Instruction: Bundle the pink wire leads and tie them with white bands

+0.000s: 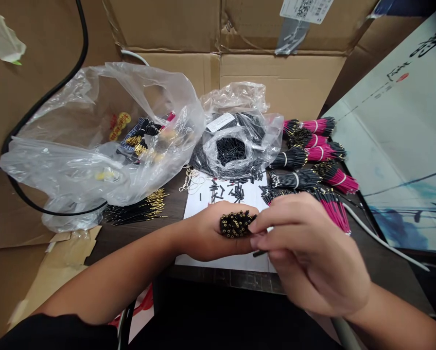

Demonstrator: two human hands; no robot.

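black wire bundle with gold ring ends (235,224) sits at centre frame, held in the left hand (201,234), cut ends facing the camera. left hand is closed around it, bundle packed tight. right hand (308,255) comes in from lower right, fingers pressed together, tips against the bundle's right side. short black tube (258,253) pokes out under those fingers; can't tell if it's pinched.

both hands are over a white paper sheet (225,260) on a dark tabletop (130,243). loose short black tubes (228,190) lie scattered on the upper part of the sheet. just above them, a clear plastic bag with a white label (239,155) holds more black tubes. to its left, a larger clear plastic bag (104,146) holds wires with gold tips and black ends. gold-tipped black wire bunch (133,213) lies on the tabletop just below that bag. loose rubber bands (191,181) sit at the sheet's upper left corner.

upper right: black-and-magenta wire bundles (312,155) tied with white bands, laid side by side, the lowest just beyond the right hand. white cable (381,243) runs along the right side, black cable (46,92) along the upper left. brown cardboard box flaps (276,78) fill the top, ink-painted poster (392,146) the far right.
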